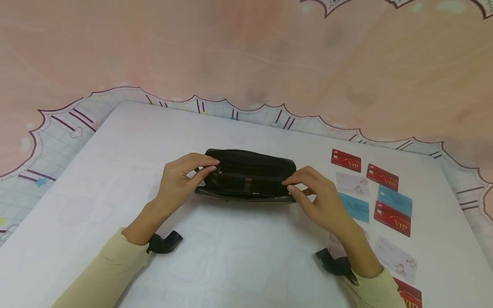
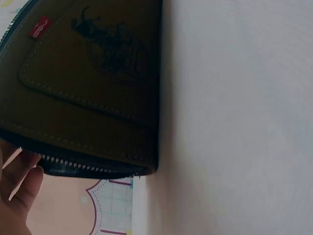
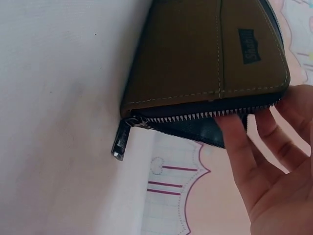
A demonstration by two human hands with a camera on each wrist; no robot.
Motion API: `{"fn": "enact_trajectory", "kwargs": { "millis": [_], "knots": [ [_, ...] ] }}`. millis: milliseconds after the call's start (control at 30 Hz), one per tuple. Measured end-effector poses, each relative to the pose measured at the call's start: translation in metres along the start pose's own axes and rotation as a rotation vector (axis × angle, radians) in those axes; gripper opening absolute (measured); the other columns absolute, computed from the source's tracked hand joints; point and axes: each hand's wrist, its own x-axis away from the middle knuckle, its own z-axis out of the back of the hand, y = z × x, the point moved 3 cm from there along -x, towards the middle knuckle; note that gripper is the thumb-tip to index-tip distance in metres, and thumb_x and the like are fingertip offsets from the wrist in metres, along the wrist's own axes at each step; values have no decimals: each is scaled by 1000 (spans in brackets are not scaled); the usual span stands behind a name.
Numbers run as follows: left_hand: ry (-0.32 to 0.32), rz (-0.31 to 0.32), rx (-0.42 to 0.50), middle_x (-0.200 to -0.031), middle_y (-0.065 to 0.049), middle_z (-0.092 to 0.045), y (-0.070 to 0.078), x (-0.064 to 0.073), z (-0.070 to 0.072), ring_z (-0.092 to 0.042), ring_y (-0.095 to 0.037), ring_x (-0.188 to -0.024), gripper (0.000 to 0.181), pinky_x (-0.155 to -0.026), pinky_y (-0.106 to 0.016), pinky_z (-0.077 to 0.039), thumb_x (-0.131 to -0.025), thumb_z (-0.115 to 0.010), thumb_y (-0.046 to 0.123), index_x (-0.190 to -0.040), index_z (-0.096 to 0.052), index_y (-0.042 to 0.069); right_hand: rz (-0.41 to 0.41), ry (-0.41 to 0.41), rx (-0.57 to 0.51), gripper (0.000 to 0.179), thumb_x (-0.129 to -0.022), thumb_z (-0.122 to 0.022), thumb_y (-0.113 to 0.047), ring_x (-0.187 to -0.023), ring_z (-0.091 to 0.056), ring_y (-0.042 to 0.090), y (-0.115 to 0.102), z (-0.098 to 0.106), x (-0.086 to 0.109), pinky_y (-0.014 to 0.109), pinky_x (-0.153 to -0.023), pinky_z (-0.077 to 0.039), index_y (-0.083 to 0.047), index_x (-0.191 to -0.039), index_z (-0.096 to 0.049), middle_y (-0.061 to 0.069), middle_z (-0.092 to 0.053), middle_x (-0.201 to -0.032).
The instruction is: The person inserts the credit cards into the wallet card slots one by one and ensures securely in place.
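A long zip-around wallet (image 1: 252,164) stands unzipped on the white table, its dark inner compartments facing up. My left hand (image 1: 179,177) pinches an inner flap near the left end between thumb and fingers. At the right end, the thumb and fingertips of my right hand (image 1: 321,196) grip the wallet's inner edge. The left wrist view shows the brown outer face (image 2: 88,83) with a dark printed figure and a small red tag. In the right wrist view a zipper pull (image 3: 120,139) hangs at the wallet's lower corner.
Several cards lie on the right of the table: red VIP cards (image 1: 345,160), blue ones (image 1: 396,201) and pale ones (image 1: 396,259). My right forearm passes over some of them. A patterned pink cloth (image 1: 192,51) rises behind the table (image 1: 231,265).
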Motion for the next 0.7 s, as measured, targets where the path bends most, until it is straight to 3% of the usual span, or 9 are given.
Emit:
{"fn": "enact_trajectory", "kwargs": {
  "millis": [100, 267, 367, 567, 700],
  "knots": [
    [-4, -3, -23, -86, -6, -70, 1, -1, -1, -55, -12, -68, 27, -59, -18, -40, -71, -76, -15, -93, -73, 1, 19, 16, 25, 26, -84, -68, 4, -81, -59, 12, 0, 0, -1, 30, -63, -54, -12, -104, -69, -4, -64, -95],
    [-75, 9, -49, -90, -2, -70, -1, -1, -2, -55, -11, -69, 30, -56, -20, -41, -69, -81, -6, -97, -73, 3, -16, 1, 85, 25, -86, -69, -1, -80, -60, 9, 1, -4, 0, 29, -64, -53, -11, -108, -68, -5, -66, -95],
    [-123, 27, -99, -96, -3, -69, -2, -1, -1, -58, -13, -78, 37, -61, -22, -44, -67, -85, 1, -102, -73, 4, -56, 6, 106, 23, -86, -70, -5, -82, -60, 9, 1, -6, 1, 28, -65, -53, -11, -108, -68, -4, -66, -95],
    [-202, 7, -334, -110, -5, -68, 1, -4, 4, -55, -22, -99, 53, -80, -36, -45, -66, -87, 22, -114, -71, 8, -89, 75, 130, 13, -84, -73, -5, -78, -56, 9, 2, -7, 0, 29, -63, -53, -9, -96, -69, -4, -60, -88],
    [-241, -32, -343, -115, -6, -65, 1, -5, 6, -51, -27, -107, 61, -84, -44, -40, -65, -87, 24, -120, -67, 7, -105, 103, 146, 8, -84, -73, -7, -80, -56, 13, 2, -8, -1, 31, -66, -54, -8, -92, -70, -1, -56, -88]
  ]
}}
